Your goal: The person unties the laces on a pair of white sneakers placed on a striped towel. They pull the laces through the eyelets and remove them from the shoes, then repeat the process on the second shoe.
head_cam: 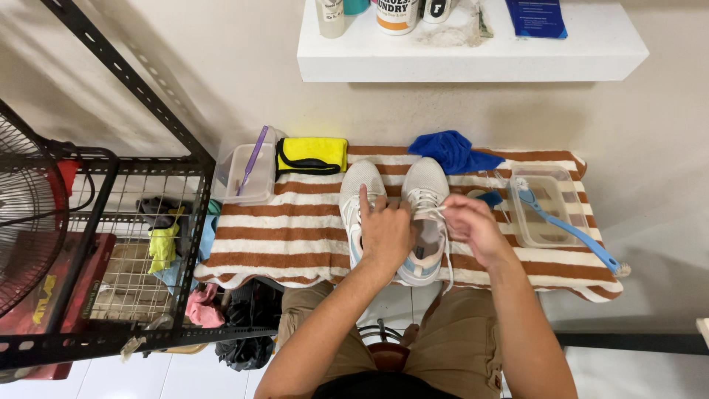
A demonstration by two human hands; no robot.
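Note:
Two white sneakers stand side by side, toes away from me, on a brown and white striped towel (288, 236). My left hand (384, 230) rests over the gap between the left sneaker (360, 185) and the right sneaker (425, 185), index finger stretched along the left one, fingertips at the right sneaker's laces. My right hand (473, 225) pinches a white lace (443, 213) of the right sneaker and holds it out to the right. The heels of both sneakers are partly hidden under my hands.
A clear tub with a purple toothbrush (247, 174) and a yellow cloth (312, 155) lie at the towel's back left. A blue cloth (452, 151) lies behind the sneakers. A clear tray with a blue long-handled brush (565, 225) sits right. A metal rack (133, 222) stands left, a white shelf (473, 55) above.

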